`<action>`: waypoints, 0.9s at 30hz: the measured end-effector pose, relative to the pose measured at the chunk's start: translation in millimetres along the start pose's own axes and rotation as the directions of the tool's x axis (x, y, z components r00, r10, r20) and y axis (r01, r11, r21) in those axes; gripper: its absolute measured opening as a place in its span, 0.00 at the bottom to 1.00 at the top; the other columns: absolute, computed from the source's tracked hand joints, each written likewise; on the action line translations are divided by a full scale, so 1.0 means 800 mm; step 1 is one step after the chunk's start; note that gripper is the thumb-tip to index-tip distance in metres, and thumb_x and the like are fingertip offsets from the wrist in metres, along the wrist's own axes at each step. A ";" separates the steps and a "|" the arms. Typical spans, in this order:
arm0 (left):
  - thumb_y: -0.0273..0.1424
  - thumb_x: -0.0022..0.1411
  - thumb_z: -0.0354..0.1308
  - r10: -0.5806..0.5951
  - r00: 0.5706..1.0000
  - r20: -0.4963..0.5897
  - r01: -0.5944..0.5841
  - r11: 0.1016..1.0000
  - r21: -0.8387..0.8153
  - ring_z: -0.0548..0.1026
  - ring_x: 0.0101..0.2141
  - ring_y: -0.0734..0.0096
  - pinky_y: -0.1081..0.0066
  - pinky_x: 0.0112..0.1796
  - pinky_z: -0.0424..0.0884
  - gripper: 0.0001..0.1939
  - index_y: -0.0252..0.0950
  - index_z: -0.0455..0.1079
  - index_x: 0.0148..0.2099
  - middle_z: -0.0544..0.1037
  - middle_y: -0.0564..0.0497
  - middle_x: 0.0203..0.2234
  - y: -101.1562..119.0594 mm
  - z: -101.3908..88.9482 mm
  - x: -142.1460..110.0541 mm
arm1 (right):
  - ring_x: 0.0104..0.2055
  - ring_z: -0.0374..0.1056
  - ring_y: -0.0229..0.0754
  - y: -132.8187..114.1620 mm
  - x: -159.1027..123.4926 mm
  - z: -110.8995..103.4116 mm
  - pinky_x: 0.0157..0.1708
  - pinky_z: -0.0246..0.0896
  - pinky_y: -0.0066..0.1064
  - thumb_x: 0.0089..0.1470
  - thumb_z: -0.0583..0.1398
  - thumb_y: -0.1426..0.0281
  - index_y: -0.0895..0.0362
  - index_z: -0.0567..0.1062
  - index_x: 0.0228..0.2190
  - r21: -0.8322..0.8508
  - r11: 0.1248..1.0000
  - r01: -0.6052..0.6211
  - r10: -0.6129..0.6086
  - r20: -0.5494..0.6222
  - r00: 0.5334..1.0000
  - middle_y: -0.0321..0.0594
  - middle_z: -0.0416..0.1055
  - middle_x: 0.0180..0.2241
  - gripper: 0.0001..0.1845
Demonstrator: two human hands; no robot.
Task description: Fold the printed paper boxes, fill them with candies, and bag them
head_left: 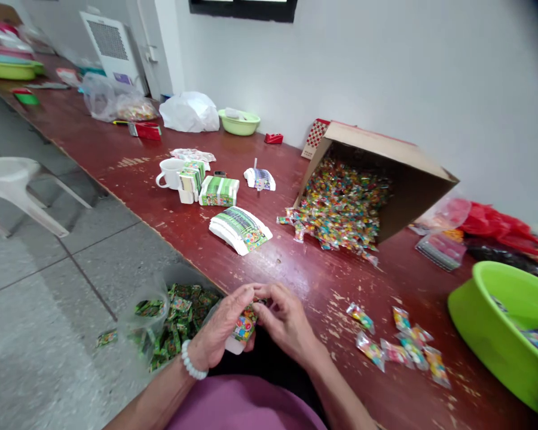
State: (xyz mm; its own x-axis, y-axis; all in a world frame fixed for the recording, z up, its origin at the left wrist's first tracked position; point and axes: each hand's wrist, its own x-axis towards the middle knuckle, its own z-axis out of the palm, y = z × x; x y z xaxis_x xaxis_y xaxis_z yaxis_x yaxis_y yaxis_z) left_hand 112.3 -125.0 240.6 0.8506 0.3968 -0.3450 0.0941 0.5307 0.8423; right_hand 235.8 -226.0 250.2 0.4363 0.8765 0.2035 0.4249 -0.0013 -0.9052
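I have the left hand (222,327) wrapped around a small, colourful paper box (244,326) beside the red wooden worktop (291,269); the right hand (283,316) pinches its top. Many small green packs (177,328) look done below; flat green-and-white paper boxes (238,227) and shiny wrapped candies (345,206) seem left.

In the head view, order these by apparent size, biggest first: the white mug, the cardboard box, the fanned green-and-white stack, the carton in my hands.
1. Cardboard box
2. Fanned stack
3. White mug and held carton: unsure; the carton is partly covered and nearer the camera.
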 end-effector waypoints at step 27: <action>0.32 0.46 0.74 0.103 0.952 -0.289 -0.110 0.994 -0.006 0.77 0.28 0.67 0.71 0.24 0.75 0.24 0.37 0.65 0.42 0.77 0.54 0.29 0.033 -0.070 0.032 | 0.27 0.71 0.39 0.083 0.083 -0.088 0.27 0.68 0.31 0.33 0.71 0.52 0.56 0.76 0.34 0.436 0.810 -0.393 0.526 -0.242 0.816 0.38 0.75 0.29 0.28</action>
State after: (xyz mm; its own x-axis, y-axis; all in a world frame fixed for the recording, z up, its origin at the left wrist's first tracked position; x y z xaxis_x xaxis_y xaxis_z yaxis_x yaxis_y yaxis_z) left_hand 107.5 -59.0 231.0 0.6696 0.6490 -0.3611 -0.0027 0.4883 0.8727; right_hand 348.9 -202.1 230.1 0.7708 0.5979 -0.2198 -0.1728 -0.1358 -0.9755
